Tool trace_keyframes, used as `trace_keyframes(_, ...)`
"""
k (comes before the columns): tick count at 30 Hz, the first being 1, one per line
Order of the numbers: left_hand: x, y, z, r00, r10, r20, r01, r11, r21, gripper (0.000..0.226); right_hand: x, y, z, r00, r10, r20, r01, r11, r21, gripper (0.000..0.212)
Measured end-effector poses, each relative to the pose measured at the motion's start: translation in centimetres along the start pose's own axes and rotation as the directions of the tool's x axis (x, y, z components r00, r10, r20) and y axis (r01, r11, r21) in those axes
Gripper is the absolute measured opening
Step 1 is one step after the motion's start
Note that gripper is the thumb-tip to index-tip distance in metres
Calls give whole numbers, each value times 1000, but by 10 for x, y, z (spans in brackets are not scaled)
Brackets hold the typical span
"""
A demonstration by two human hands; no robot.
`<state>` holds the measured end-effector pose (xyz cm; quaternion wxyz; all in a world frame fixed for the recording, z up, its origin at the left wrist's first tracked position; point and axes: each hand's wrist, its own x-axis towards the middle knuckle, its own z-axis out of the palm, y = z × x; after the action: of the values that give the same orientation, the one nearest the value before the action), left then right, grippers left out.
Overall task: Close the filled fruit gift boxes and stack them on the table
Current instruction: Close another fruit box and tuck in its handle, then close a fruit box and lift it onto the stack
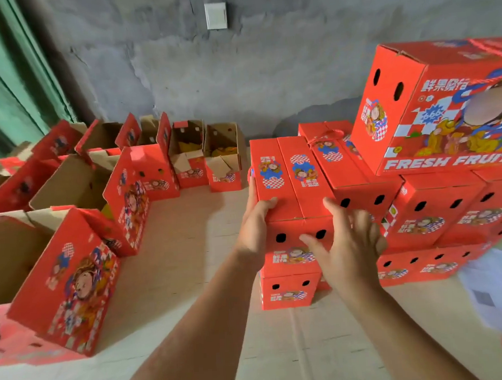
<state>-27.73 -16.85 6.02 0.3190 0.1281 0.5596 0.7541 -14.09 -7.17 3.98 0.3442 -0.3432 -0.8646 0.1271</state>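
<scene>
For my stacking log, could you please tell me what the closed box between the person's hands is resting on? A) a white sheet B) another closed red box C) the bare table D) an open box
B: the closed box held by the left hand sits atop another closed red box.

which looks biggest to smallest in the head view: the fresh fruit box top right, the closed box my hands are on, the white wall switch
1. FRESH FRUIT box, which looks largest, though it sits nearer the camera.
2. Closed box under the left hand and right hand; probably the same kind of box, so true size is unsure.
3. Wall switch, smallest.
</scene>
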Motion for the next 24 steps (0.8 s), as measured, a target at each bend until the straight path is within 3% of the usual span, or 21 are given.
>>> trace_keyframes(5, 1, 3, 0, 995, 97, -37, -93, 991, 96, 47, -6, -7, 0, 999, 51, 8, -51, 997, 49, 85)
trace_keyframes(7, -8, 4, 0, 986, 115, -124, -96, 984, 149, 44, -14, -17, 2, 996, 71, 59, -76, 993, 85, 89)
trace_keyframes(9, -22, 5, 4, 951, 207, -231, -109, 920, 376, 49, -22, -28, 4, 994, 37, 99, -46, 995, 93, 92)
trace_keyframes(11, -42, -1, 9, 911, 328, -250, -116, 786, 608, 53, -26, -35, 6, 996, -18, 92, 8, 994, 108, 92)
trace_keyframes(14, -77, -5, 7, 879, 432, -203, -250, 778, 577, 36, -32, -51, 14, 974, -220, 49, 214, 971, 103, 84)
trace_keyframes(17, -106, 1, -19, 841, 508, -184, -380, 798, 468, 30, -47, -94, 29, 946, -322, 23, 314, 934, 168, 51)
trace_keyframes(21, -130, 14, -94, 781, 540, -314, -268, 744, 612, 35, -82, -160, 60, 885, -426, 188, 321, 850, 419, 53)
trace_keyframes(24, -142, 29, -167, 743, 570, -352, -166, 666, 727, 42, -105, -214, 90, 743, -564, 360, 376, 797, 473, 69)
